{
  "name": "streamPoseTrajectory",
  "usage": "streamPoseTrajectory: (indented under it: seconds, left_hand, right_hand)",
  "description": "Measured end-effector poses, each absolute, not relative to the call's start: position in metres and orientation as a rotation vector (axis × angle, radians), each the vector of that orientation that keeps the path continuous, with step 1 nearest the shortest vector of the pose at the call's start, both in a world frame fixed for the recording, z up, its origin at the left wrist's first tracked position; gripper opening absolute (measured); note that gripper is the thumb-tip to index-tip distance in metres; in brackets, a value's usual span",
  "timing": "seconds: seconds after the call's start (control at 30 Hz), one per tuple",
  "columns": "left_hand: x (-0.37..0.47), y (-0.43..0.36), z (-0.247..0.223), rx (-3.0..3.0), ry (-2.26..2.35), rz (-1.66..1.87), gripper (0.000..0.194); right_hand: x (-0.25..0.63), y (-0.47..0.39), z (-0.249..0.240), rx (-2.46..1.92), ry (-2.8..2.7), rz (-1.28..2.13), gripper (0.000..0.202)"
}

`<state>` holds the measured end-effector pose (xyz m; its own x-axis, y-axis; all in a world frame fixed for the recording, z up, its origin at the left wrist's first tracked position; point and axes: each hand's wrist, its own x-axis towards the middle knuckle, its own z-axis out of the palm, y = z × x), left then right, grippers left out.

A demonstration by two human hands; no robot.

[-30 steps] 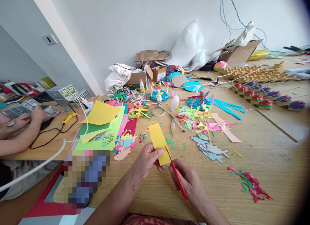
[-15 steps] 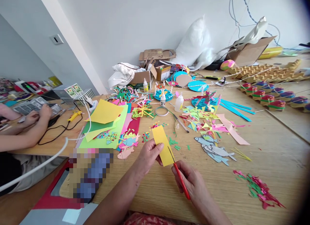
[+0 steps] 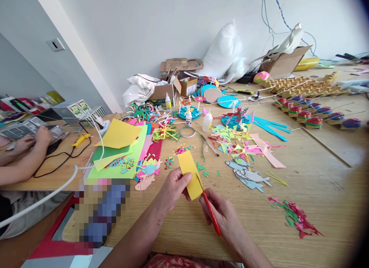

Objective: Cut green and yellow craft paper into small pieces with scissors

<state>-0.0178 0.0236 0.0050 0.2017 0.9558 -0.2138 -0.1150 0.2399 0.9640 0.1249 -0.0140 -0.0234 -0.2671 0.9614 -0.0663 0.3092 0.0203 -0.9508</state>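
Note:
A strip of yellow paper (image 3: 188, 164) is pinched between the thumb and fingers of my left hand (image 3: 176, 187). My right hand (image 3: 220, 210) is closed round red-handled scissors (image 3: 211, 214), whose blades lie at the strip's right edge. Just beyond the strip are small green paper snippets (image 3: 203, 168) and little piles of coloured paper bits (image 3: 169, 162). To the right lie grey-blue paper fish (image 3: 249, 175) and thin yellow strips (image 3: 279, 178). Pink and green shreds (image 3: 294, 217) form a heap at the far right.
Coloured paper sheets (image 3: 119, 135) are stacked on the left, with paper fish on them. Glue bottles (image 3: 206, 122) and a tape ring (image 3: 187, 132) stand beyond my hands. Egg-carton pieces (image 3: 302, 87) lie back right. Another person's hands (image 3: 43, 137) work at the far left beside cables.
The whole view has shifted, so the table things sit a little further left. Both hands still hold the strip and scissors, with the blades still at the strip's right edge.

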Motion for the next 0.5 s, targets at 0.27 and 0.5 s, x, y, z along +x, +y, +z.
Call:
streamPoseTrajectory:
  seconds: [0.27, 0.5]
  left_hand:
    - [-0.0178, 0.0235, 0.0018, 0.977, 1.052, 0.958, 0.025]
    - [-0.0188, 0.0232, 0.0024, 0.908, 1.015, 0.928, 0.027]
  right_hand:
    - [0.1242, -0.0149, -0.023, -1.35, -1.636, 1.236, 0.035]
    - [0.1261, -0.0123, -0.0247, -1.336, -1.677, 1.257, 0.031]
